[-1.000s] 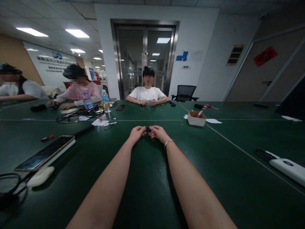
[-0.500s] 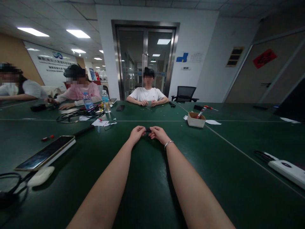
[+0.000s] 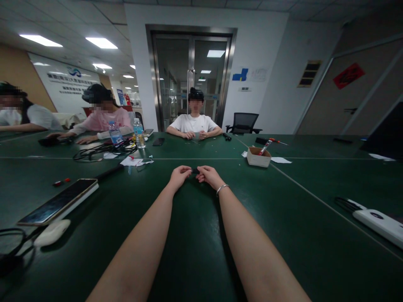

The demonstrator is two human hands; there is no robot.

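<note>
Both my arms reach forward over the green table (image 3: 195,235). Between my fingertips is a small black object (image 3: 195,171), too small to tell its kind. My left hand (image 3: 180,176) pinches its left end with the fingers closed. From the other side, my right hand (image 3: 209,176) pinches its right end; a silver bangle (image 3: 222,189) circles that wrist. The fingers cover most of the object, which is held just above or on the tabletop; I cannot tell which.
At left lie a phone (image 3: 59,201) on a white block, a white rounded case (image 3: 52,233) and black cables (image 3: 91,152) beside water bottles (image 3: 139,133). A small box (image 3: 258,158) stands ahead right; a white device (image 3: 378,224) lies far right. Several people sit around the table.
My hands and the small black object stay almost in place. The whole view has shifted very slightly. At the left, the hand of the person in pink has moved leftward onto a black item.
</note>
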